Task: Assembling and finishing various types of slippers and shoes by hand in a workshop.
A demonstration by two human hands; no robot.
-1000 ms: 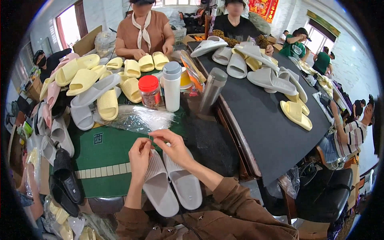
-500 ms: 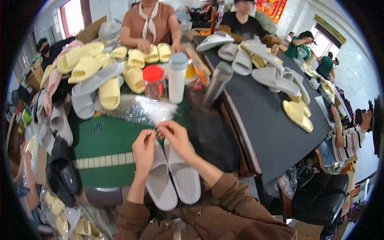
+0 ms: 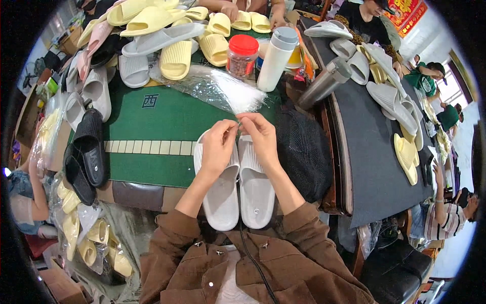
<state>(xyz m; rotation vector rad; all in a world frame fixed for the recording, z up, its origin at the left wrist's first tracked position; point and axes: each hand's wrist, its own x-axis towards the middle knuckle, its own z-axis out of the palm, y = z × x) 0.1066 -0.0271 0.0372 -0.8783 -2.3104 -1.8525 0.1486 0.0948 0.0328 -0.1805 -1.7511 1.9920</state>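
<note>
The person in the brown jacket is leaning over a pair of pale grey slippers (image 3: 238, 182) that are lying side by side, soles down, at the near edge of the green surface (image 3: 152, 126), toes pointing away from the body. Both hands are meeting just above the slippers' front straps: the left hand (image 3: 218, 144) and the right hand (image 3: 259, 136) are curling inward with fingertips pressed close, pinching something very small between them, too fine to make out. Just beyond the fingers a clear plastic bag (image 3: 212, 88) is lying crumpled on the green surface, its near end almost touching the hands. Behind it a jar with a red lid (image 3: 242, 54), a white bottle (image 3: 276, 58) and a tilted steel flask (image 3: 324, 83) are standing close together. Yellow slippers (image 3: 174, 58) and more grey ones are piling up along the far side, while a pair of black slippers (image 3: 86, 154) is lying at the left edge. To the right, a dark surface (image 3: 374, 157) is carrying further grey and yellow slippers, with other people sitting around it.
</note>
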